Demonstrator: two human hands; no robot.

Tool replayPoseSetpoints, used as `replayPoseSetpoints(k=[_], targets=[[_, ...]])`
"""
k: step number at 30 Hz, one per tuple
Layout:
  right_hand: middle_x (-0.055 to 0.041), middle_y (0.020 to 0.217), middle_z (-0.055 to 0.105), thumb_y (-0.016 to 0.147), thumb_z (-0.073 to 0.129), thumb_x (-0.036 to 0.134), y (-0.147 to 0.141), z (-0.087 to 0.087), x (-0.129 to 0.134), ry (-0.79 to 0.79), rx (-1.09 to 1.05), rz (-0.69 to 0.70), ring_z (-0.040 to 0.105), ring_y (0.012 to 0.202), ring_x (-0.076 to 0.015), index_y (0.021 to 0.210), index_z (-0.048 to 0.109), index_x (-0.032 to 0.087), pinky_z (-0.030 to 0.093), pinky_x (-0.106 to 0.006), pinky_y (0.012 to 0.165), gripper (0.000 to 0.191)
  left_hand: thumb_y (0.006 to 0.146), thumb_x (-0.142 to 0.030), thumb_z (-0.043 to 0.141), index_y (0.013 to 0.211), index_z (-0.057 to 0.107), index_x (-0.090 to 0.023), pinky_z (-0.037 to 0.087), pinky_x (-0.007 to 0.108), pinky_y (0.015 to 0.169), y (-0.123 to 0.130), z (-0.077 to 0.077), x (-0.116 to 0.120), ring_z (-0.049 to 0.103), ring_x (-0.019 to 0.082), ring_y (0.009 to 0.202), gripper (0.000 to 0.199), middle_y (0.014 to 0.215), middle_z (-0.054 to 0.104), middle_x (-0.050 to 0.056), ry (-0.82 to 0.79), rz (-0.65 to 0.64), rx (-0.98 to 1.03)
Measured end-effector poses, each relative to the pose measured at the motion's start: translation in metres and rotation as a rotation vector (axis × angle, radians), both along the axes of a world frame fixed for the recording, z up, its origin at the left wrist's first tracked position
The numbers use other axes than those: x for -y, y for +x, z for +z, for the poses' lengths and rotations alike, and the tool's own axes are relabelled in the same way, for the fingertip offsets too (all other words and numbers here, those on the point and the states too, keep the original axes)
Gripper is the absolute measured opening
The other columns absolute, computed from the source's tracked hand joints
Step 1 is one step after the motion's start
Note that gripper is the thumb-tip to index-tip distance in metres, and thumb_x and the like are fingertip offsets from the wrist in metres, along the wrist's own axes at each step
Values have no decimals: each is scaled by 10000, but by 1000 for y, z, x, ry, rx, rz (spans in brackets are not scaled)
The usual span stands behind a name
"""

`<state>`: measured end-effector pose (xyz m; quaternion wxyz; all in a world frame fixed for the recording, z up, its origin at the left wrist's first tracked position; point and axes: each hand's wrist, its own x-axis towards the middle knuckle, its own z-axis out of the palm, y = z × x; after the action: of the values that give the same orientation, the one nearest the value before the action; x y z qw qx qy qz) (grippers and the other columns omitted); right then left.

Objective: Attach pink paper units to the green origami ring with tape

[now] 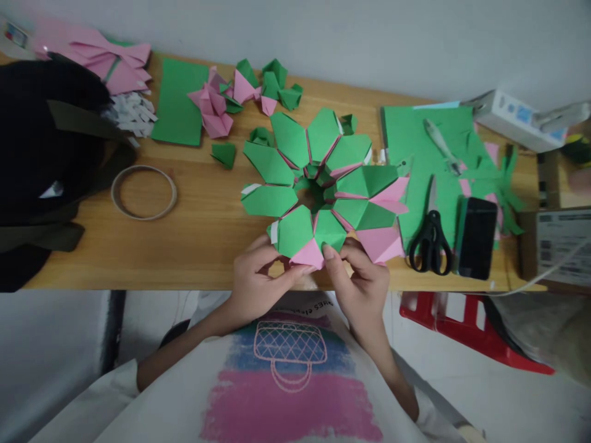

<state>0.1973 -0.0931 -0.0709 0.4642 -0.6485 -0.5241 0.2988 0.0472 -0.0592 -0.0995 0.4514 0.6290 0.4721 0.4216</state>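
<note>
Through the head view I had both hands at the near side of a green-and-pink paper ring (pixel 346 184), which sat mid-view over the surface (pixel 194 221); whether its far side touched down I could not tell. I judged the step in hand to be pressing or shaping the pink flap (pixel 309 253) at the near rim, between two green petals (pixel 295 227); done well, it called for light thumb pressure backed by the fingers underneath, with both hands level so that the ring did not twist; a hard squeeze, I thought, could crease the petals or spring a neighbouring joint.

The left hand (pixel 263 280) was nearly closed, its thumb laid along the lower edge of the pink flap and its fingers curled under the paper; the right hand (pixel 360 277) was narrowed to a pinch, thumb tip on the green petal just beside that flap, fingers tucked behind; exactly where the hidden fingertips pressed, I could not tell. Black-handled scissors (pixel 432 224) and a smartphone (pixel 478 240) lay apart from both hands, off to the right; a beige hoop (pixel 143 216) lay on the left.
</note>
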Motion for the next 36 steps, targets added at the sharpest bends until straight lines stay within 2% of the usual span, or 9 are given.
replayPoseSetpoints(k=[5,10,15,19,26,31,36], targets=[[40,607,499,879,621,219,-3,0,-1,-20,-139,-35,452,607,-110,634,624,215,371,-267,589,246,724,-313,804,808,748,-241,516,297,645,2,5,-1,644,171,728,124,771,686,12,-10,2,-14],[23,647,612,848,666,261,-7,-1,0,-111,-336,-66,537,641,-131,654,694,233,423,-287,621,198,756,-212,754,744,742,-248,516,271,640,4,10,-3,650,150,716,39,756,691,-12,-3,52,20],[29,624,587,835,677,261,-7,-1,2,-109,-358,-87,509,615,-120,641,693,230,410,-279,596,197,736,-190,752,673,736,-249,478,243,539,8,12,-4,608,122,603,89,655,658,-34,-64,109,46],[31,608,559,831,683,269,-6,-2,1,-119,-366,-75,483,598,-110,615,675,216,384,-267,570,222,715,-208,764,665,740,-249,529,257,584,12,15,-5,646,143,647,68,690,702,-28,-131,147,82],[34,586,558,824,685,261,-6,-2,1,-117,-408,-78,489,581,-99,596,649,200,381,-249,553,239,677,-246,798,706,743,-220,572,272,606,21,17,-9,683,153,638,68,709,745,-20,-278,131,272],[38,583,584,784,720,284,-10,-5,4,-210,-548,-118,517,551,-98,650,669,204,405,-237,530,164,685,-216,792,707,742,-237,581,278,616,26,14,-7,678,151,629,59,696,745,-20,-286,172,325],[42,565,582,750,752,278,-12,-10,3,-206,-616,-174,474,523,-82,625,681,202,373,-218,505,163,632,-254,830,714,746,-208,591,274,629,26,13,-7,696,163,654,127,732,763,-3,-289,242,313]])
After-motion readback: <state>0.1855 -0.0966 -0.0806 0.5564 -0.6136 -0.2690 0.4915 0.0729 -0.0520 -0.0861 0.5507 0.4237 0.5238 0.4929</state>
